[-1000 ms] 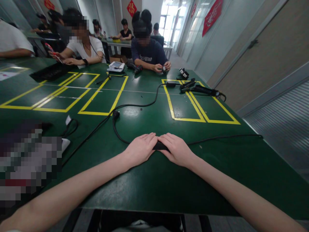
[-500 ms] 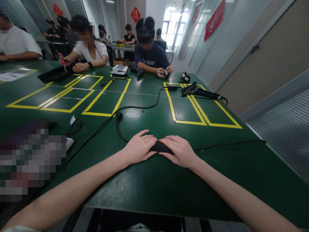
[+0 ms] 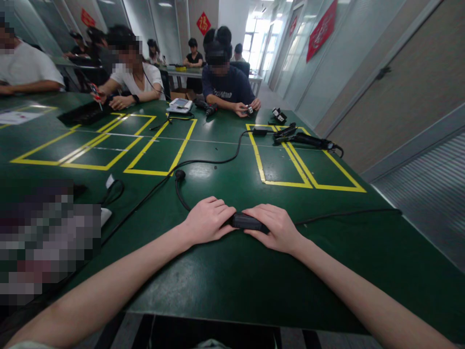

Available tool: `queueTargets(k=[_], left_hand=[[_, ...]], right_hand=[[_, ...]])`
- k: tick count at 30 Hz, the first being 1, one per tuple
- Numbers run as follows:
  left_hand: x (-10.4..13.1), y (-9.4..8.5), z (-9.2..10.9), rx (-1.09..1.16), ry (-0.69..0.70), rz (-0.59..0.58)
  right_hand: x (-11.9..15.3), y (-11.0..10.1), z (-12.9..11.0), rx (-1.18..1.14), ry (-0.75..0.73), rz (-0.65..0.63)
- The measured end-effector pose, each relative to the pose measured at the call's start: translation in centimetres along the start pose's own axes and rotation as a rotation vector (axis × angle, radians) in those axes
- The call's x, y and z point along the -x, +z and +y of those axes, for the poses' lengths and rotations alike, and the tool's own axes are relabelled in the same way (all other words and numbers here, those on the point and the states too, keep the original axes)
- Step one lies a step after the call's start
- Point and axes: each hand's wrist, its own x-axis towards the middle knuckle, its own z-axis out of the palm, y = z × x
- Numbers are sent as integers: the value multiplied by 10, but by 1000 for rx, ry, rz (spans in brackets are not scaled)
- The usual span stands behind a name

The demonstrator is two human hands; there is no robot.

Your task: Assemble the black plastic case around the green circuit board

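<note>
Left hand [image 3: 209, 220]: grasping the left end of a black power adapter, fingers over the top, thumb along the near side.
Right hand [image 3: 274, 228]: grasping the right end the same way, apart from the left.
Power adapter [image 3: 248, 222]: between the hands near the table's front edge, its middle exposed; whether it touches the tabletop is hidden.
Plug [image 3: 180, 175]: black, beyond the left hand, its cord curving down behind that hand.
Right-hand cord [image 3: 348, 213]: from behind the right hand to the table's right edge.
Long cable [image 3: 214, 160]: black, crossing from lower left to a small inline box [image 3: 259, 131].
Table [image 3: 225, 281]: green, marked with yellow tape rectangles [image 3: 285, 183].
Left side: a pixelated pile [image 3: 51, 242].
Far right: a black long-handled device [image 3: 308, 140] across the tape.
Far side: a drill [image 3: 208, 107] beside a white device [image 3: 179, 105]; one co-worker [image 3: 228, 87] in dark blue holds a small block [image 3: 249, 110], another [image 3: 145, 77] in white holds a red-handled tool [image 3: 96, 93] over a black tray [image 3: 83, 115].
</note>
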Motion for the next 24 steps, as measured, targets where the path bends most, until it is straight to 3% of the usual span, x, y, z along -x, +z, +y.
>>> queueTargets(k=[5, 9, 11, 13, 15, 18, 22, 24], left_hand=[[-1, 0, 3, -48, 63, -15], [-1, -1, 6, -41, 56, -7], [-2, -2, 6, -22, 53, 47], [-1, -6, 5, -4, 57, 172], [-1, -10, 3, -1, 55, 339], [1, -14, 1, -7, 44, 486], [1, -12, -1, -65, 79, 435], [1, -8, -1, -87, 99, 415]], right_hand=[[2, -7, -5, -264, 185, -142], [3, -8, -8, -229, 184, -207], [4, -8, -5, -164, 142, -207], [6, -10, 4, -111, 140, -171], [10, -16, 19, -78, 201, -66], [19, -32, 51, -5, 371, 234], [35, -63, 97, 217, 607, 683], [44, -78, 116, 274, 700, 841]])
